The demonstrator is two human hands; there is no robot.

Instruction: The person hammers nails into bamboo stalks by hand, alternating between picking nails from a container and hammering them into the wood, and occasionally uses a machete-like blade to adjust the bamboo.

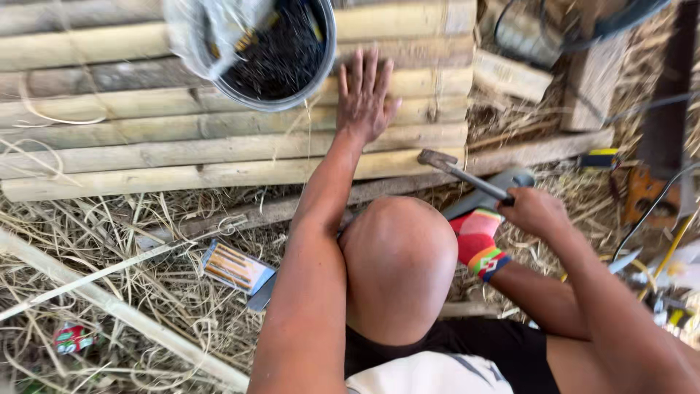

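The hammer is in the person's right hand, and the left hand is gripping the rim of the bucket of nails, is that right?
Not quite. The head view shows the left hand lying flat, fingers spread, on the wooden poles, beside the bucket and not gripping its rim. The rest holds: the right hand grips the hammer.

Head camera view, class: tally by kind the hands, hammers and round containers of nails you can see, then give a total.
Hands: 2, left hand flat on the poles, right hand gripping the handle
Hammer: 1
Bucket of nails: 1
Total: 4
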